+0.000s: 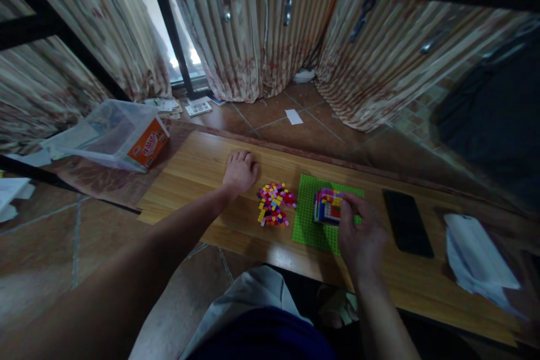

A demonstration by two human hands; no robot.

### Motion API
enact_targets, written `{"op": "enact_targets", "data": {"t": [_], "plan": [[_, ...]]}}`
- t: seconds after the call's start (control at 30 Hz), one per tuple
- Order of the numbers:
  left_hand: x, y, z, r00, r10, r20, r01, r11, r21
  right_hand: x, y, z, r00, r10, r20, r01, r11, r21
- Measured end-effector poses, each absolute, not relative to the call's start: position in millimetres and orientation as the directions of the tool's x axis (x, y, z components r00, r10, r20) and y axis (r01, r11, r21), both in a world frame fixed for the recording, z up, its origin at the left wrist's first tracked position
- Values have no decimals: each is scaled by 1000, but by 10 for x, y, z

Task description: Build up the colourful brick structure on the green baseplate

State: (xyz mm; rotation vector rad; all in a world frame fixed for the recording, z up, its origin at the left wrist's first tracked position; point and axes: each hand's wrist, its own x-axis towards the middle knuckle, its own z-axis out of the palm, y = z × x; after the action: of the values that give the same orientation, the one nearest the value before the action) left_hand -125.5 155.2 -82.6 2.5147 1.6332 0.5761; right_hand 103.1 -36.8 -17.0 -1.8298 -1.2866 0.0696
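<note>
On the wooden table (194,160) lies a green studded baseplate (304,228). A small walled build of coloured toy bricks (325,214) stands on it, its upper rows pink, purple and yellow. My right hand (363,230) is at the build's right side, thumb and forefinger closed together at its top edge. Whatever is between those fingertips is hidden. Left of the baseplate, loose bricks (276,206) lie in a heap of pink, yellow, red and purple. My left hand (241,171) rests palm down on the table beyond the heap's left side, fingers spread and holding nothing.
A black phone-like slab (407,222) lies right of the baseplate, with a white packet (481,250) farther right. Left of the table is a clear plastic bin (113,129) with an orange label. Patterned curtains (253,39) hang behind, and paper (294,117) lies on the floor.
</note>
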Motion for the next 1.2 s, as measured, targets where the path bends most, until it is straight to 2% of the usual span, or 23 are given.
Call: {"op": "enact_targets", "data": {"t": [0.1,0.2,0.3,0.5,0.7,0.9,1.2], "plan": [[-1256,1548,-820,356,899,254,868,-419,267,740,-289,-204,245,881,404,810,42,-584],[-1259,1545,-824,364,892,268,864,-431,261,535,-181,-375,134,945,299,865,36,-501],[-1260,1543,-827,363,890,276,864,-433,259,446,-91,-535,122,962,244,905,-7,-426],[-1260,1547,-820,356,893,273,868,-425,257,419,-24,-651,142,958,247,935,-48,-351],[-1265,1544,-810,367,887,279,864,-437,251,401,-130,-527,132,952,275,885,12,-465],[-1257,1550,-797,359,896,261,864,-425,270,515,-398,-330,238,914,329,771,29,-636],[-1266,1564,-838,371,883,288,861,-443,249,1087,-504,-288,416,830,372,754,-86,-651]]}}
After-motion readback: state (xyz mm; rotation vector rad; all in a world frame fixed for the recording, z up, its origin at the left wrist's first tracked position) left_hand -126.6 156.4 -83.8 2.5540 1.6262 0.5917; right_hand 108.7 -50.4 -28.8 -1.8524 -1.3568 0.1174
